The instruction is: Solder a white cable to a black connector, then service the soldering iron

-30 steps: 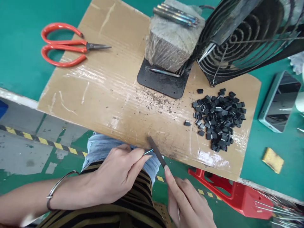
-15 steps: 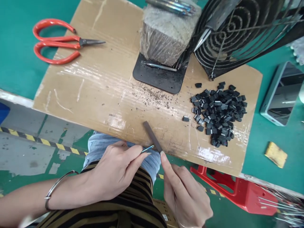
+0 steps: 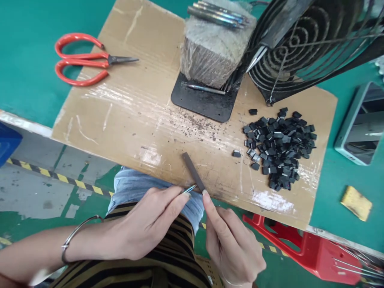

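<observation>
At the table's front edge my left hand (image 3: 156, 222) is closed in a pinch around a slim, blue-tinted metal rod that looks like a soldering iron tip (image 3: 189, 189). Only its pointed end shows beyond the fingers. My right hand (image 3: 235, 244) is closed around a dark flat file (image 3: 192, 170), the index finger stretched along it and its handle end hidden in the palm. The file slants up and left over the cardboard (image 3: 120, 132). The rod's point meets or nearly meets the file's side near my right fingertip.
Black connectors (image 3: 282, 148) lie heaped at right. Behind stand a wrapped block (image 3: 210, 60) with metal rods (image 3: 216, 15) on top, a black fan (image 3: 295, 44) and a grey-handled tool (image 3: 279, 32). Orange scissors (image 3: 85, 60) lie left; a yellow sponge (image 3: 356, 203) and a phone-like device (image 3: 360, 124) right.
The whole view has shifted slightly, so the table's things appear a little lower and to the right. Both hands keep their grips, and the rod and file stay together.
</observation>
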A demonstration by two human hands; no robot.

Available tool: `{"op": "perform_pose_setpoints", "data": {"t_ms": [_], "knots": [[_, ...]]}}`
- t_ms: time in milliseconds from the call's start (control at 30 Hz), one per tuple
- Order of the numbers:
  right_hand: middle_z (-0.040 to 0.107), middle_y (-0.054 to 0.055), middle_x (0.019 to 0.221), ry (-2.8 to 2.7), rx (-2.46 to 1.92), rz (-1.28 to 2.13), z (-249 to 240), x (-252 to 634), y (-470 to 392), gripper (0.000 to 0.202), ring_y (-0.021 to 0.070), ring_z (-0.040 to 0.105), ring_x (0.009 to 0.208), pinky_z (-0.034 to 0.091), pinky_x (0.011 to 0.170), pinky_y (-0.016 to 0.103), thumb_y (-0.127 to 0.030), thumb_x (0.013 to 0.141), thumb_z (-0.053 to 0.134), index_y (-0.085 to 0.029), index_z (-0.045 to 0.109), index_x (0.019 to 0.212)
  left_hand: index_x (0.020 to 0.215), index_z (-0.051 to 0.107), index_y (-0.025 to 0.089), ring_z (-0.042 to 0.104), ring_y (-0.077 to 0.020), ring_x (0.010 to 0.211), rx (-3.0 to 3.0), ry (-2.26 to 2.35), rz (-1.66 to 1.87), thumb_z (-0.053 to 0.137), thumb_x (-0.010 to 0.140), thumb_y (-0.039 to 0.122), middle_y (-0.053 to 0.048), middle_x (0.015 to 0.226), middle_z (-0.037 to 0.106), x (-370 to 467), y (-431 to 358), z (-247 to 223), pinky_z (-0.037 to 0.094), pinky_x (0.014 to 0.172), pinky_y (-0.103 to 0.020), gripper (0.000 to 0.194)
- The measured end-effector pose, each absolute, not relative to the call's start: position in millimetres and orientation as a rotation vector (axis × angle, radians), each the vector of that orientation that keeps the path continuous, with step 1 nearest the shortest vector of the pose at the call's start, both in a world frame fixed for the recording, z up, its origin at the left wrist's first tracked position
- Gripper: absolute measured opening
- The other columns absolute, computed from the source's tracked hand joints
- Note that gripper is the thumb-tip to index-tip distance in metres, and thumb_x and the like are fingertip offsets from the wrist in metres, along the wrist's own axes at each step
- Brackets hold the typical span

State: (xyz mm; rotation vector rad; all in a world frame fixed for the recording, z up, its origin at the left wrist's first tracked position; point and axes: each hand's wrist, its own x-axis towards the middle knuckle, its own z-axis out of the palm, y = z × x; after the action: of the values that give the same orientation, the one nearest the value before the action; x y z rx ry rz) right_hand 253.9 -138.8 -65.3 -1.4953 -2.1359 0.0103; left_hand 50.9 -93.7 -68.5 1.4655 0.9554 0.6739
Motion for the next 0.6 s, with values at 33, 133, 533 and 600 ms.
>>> {"op": "perform_pose_setpoints", "data": {"t_ms": [33, 133, 533, 600], "knots": [[0.072, 0.0, 0.085, -2.146, -1.492, 0.002, -65, 254, -139, 0.068, 0.0061, 0.063, 0.073, 0.05, 0.083, 0.014, 0.0, 0.105, 0.058, -0.024, 0.046, 0.168, 0.088, 0.047, 0.024, 0.054, -0.0231, 0.067, 1.493, 0.946, 0.68, 0.031, 0.115, 0.019, 0.003, 0.08, 0.054, 50, -95, -70, 0.042, 0.065, -0.031, 0.031], [0.073, 0.002, 0.085, -2.185, -1.49, -0.046, -63, 257, -144, 0.069, 0.0084, 0.062, 0.07, 0.05, 0.076, 0.018, -0.001, 0.105, 0.059, -0.022, 0.043, 0.169, 0.089, 0.048, 0.024, 0.057, -0.0239, 0.068, 1.52, 0.939, 0.706, 0.031, 0.117, 0.017, 0.003, 0.078, 0.055, 50, -96, -72, 0.043, 0.065, -0.033, 0.033], [0.072, 0.002, 0.085, -2.187, -1.493, -0.004, -60, 258, -147, 0.066, 0.0091, 0.06, 0.068, 0.047, 0.07, 0.023, -0.001, 0.106, 0.056, -0.021, 0.043, 0.168, 0.082, 0.041, 0.024, 0.043, -0.0209, 0.06, 1.399, 0.899, 0.753, 0.034, 0.111, 0.014, 0.008, 0.071, 0.041, 56, -89, -68, 0.031, 0.062, -0.033, 0.031], [0.071, 0.002, 0.082, -2.213, -1.504, 0.025, -59, 259, -148, 0.068, 0.0088, 0.061, 0.069, 0.047, 0.072, 0.021, 0.0, 0.107, 0.055, -0.021, 0.04, 0.17, 0.083, 0.043, 0.023, 0.045, -0.0204, 0.06, 1.389, 0.894, 0.775, 0.034, 0.112, 0.013, 0.007, 0.071, 0.044, 56, -91, -70, 0.033, 0.062, -0.033, 0.032]]}}
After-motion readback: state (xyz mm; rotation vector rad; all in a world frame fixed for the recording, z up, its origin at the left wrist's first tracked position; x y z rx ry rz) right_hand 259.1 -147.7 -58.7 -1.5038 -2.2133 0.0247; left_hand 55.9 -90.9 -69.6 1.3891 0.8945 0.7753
